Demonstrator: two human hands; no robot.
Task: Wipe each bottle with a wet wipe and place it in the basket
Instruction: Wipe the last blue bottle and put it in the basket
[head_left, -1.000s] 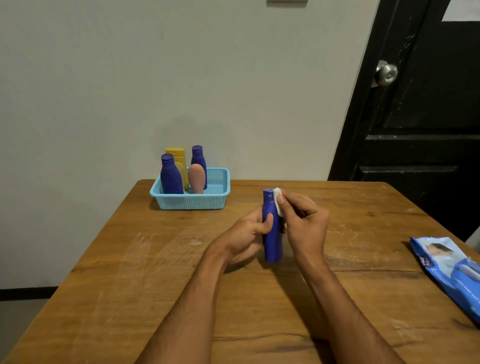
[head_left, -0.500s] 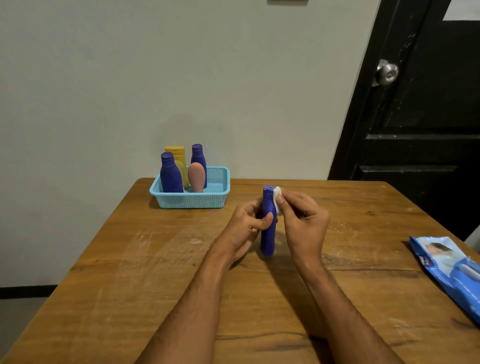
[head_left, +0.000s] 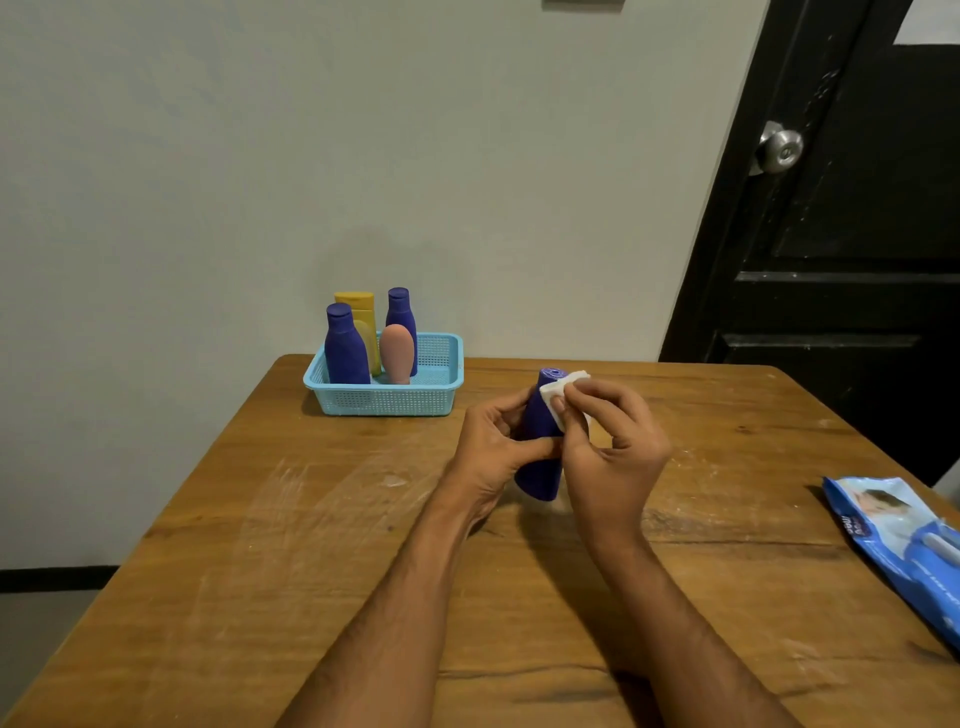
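Observation:
A dark blue bottle (head_left: 540, 467) is held above the middle of the wooden table (head_left: 260, 545), tilted slightly. My left hand (head_left: 493, 447) grips its body from the left. My right hand (head_left: 613, 452) pinches a folded white wet wipe (head_left: 558, 392) against the bottle's upper part, near the cap. At the back of the table stands a light blue basket (head_left: 415, 400) with two dark blue bottles (head_left: 345, 348), a yellow bottle (head_left: 361, 317) and a pink bottle (head_left: 397, 353) inside it.
A blue pack of wet wipes (head_left: 904, 540) lies at the table's right edge. A black door (head_left: 852, 234) with a metal knob (head_left: 779, 148) stands behind on the right; a plain wall runs behind the basket.
The bottle has lifted off the table and turned in my left hand, showing a wider side. The wipe has shifted across the bottle's top. Basket and pack are unmoved.

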